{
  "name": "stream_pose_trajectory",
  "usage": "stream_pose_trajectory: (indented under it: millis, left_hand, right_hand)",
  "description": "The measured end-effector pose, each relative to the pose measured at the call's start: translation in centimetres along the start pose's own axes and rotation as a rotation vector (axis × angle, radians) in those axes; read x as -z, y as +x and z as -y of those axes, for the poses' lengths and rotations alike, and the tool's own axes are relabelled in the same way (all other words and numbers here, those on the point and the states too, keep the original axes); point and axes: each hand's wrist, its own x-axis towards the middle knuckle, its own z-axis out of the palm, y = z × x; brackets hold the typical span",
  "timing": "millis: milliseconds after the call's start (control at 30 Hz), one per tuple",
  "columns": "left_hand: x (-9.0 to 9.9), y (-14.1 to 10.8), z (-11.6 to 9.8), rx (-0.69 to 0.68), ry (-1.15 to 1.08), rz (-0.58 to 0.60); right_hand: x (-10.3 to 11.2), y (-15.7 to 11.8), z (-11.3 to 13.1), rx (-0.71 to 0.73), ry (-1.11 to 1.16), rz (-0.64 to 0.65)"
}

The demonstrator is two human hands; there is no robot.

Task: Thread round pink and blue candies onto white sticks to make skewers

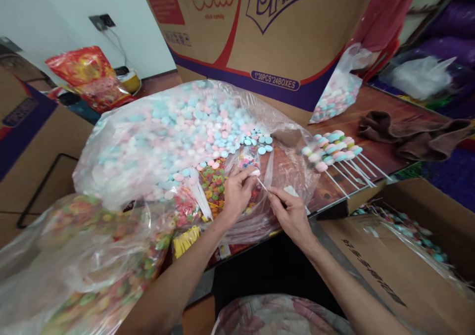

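My left hand [238, 190] pinches a pale marshmallow [255, 172] at the tip of a thin white stick [261, 183]. The stick's other end is between the thumb and fingers of my right hand [291, 212]. Beneath my hands lie colourful ring-shaped gummies [214, 179] and clear plastic film. A large clear bag [148, 132] spills pink, white and blue marshmallows just beyond. Loose white sticks [201, 200] lie left of my left hand. To the right, several finished marshmallow skewers [336, 149] rest side by side, their sticks pointing toward the table's front edge.
A big printed carton [245, 53] stands at the back. Another bag of gummy rings [92, 261] fills the left front. Yellow strips [186, 241] lie at the front edge. An open carton [393, 261] holds wrapped sweets at right. A brown cloth [415, 134] lies on the table.
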Motion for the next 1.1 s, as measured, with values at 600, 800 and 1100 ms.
stream_pose_trajectory:
  millis: [600, 800, 1100]
  left_hand:
    - [2.1, 0.8, -1.4, 0.118, -0.179, 0.194]
    - [9.3, 3.6, 2.5, 0.017, 0.413, 0.027]
    - [8.7, 3.8, 2.8, -0.148, 0.780, 0.233]
  right_hand:
    - [0.4, 0.2, -0.6, -0.011, -0.011, -0.095]
    - [0.5, 0.1, -0.2, 0.029, -0.075, -0.072]
    - [0.5, 0.1, -0.2, 0.050, -0.156, -0.072]
